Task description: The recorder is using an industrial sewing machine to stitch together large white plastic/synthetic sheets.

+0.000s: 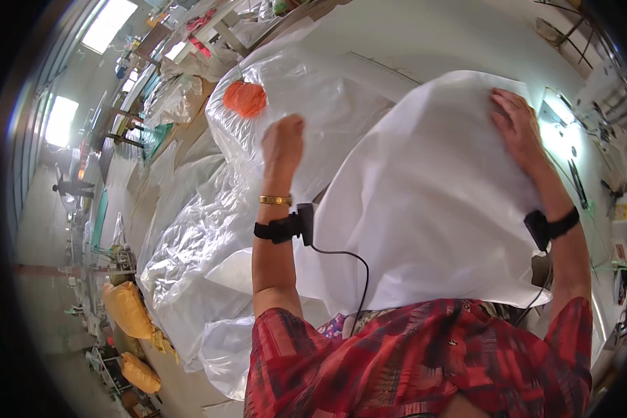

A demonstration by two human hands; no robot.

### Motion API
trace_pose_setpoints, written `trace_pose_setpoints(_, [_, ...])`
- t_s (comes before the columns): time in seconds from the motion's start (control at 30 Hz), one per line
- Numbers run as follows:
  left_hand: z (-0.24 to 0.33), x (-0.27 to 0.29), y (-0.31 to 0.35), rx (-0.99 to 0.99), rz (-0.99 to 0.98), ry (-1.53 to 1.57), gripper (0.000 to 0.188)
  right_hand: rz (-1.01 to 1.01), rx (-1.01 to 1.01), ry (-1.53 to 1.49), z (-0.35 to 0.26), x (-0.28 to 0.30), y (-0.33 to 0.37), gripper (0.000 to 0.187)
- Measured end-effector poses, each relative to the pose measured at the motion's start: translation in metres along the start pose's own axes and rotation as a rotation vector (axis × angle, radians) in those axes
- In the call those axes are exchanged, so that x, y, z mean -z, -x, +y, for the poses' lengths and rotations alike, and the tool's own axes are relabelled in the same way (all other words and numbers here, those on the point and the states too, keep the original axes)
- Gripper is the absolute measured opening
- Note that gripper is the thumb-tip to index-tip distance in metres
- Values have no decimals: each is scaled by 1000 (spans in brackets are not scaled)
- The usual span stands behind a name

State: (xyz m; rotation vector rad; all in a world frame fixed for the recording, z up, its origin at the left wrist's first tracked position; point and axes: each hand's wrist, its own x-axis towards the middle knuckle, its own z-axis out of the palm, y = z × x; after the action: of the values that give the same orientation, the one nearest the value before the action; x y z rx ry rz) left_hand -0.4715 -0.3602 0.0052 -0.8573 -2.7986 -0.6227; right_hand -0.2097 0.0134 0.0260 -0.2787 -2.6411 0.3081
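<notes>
A large white sheet [425, 188] spreads across the middle and right of the scene, its far edge rounded and raised in soft folds, its near edge reaching the front of the person's red and dark plaid shirt [425, 355]. The right hand [519, 129] lies at the far right corner of this sheet, fingers slightly bent and a little apart, their tips on the white surface close to its edge. The left hand [283, 146] is over to the left, beyond the sheet's left edge, its fingers curled in like a fist; it is somewhat blurred, and I cannot tell whether anything is pinched in it or whether it touches what lies beneath.

Under and around the left hand, crumpled clear plastic [195, 230] covers the left side, shiny and creased, running from far to near. An orange bundle [245, 99] sits in or under that plastic, just beyond the left hand and to its left. The pale tabletop [460, 42] shows at the far side, past the white sheet.

Each wrist wears a black strap with a small box; the left one also has a gold-coloured band [275, 200]. Two yellow sacks [129, 310] are at the near left, well apart from the hands.
</notes>
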Motion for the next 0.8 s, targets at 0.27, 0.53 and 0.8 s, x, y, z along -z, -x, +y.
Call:
trace_pose_setpoints(0.27, [-191,-65,-32,448,360,12,45,-5,-58,24,-11,3,-3,33])
trace_pose_setpoints(0.53, [-187,-120,-62,697,174,659,82,-24,-45,30,-7,3,3,32])
trace_pose_setpoints(0.8, [-168,-155,-19,199,319,132,8,-40,-102,36,-20,7,-2,33])
